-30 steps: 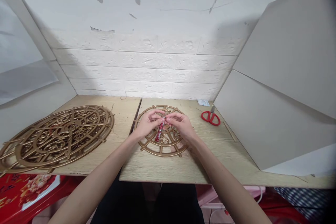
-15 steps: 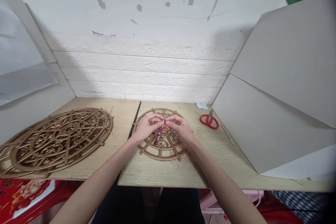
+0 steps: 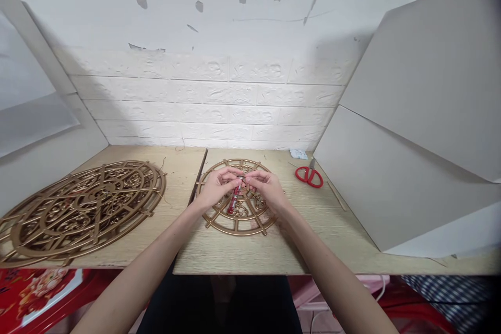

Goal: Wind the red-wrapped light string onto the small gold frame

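Note:
My left hand [image 3: 216, 188] is closed in a pinch on the upper end of a slender red-and-silver stick-like thing [image 3: 234, 201]. The stick slants down over a round gold openwork panel [image 3: 236, 230] with scrollwork, which lies flat on the table. My right hand [image 3: 267, 188] is pinched close beside the left fingertips, above the same panel. Whatever its fingertips hold is too small to make out.
To the left lie several stacked gold openwork panels [image 3: 97, 203]. Red-handled scissors [image 3: 309, 176], a thin stick [image 3: 336, 196] and a small pale packet [image 3: 298, 154] lie on the right. White boards [image 3: 407, 177] flank the table, with a brick-patterned wall [image 3: 235, 94] behind.
The whole view has shifted slightly. My right fingertips have drawn a little away from my left ones; the left hand keeps its pinch on the red-and-silver stick.

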A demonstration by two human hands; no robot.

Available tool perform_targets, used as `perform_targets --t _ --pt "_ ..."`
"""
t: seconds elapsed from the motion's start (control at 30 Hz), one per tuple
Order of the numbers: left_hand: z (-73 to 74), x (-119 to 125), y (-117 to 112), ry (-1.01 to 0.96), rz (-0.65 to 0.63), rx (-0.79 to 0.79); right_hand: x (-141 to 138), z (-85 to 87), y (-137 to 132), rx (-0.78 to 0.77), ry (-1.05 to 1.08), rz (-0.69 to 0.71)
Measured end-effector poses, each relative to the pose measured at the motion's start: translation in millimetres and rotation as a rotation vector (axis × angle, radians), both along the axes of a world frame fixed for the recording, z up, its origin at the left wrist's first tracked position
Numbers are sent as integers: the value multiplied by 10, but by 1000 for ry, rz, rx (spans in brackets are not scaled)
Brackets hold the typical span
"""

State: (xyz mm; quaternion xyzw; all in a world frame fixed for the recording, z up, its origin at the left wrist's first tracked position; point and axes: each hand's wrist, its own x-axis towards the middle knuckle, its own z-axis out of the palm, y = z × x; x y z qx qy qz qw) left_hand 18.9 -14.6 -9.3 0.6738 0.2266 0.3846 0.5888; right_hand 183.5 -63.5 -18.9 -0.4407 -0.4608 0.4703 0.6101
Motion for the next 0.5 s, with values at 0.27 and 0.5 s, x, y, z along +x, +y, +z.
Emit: perform_targets --t 0.27,0.5 --pt "18 -11 -9 38 7 -37 -40 33 -31 33 24 7" --pt "14 -11 -14 24 -9 -22 -59 33 -38 34 52 -2"
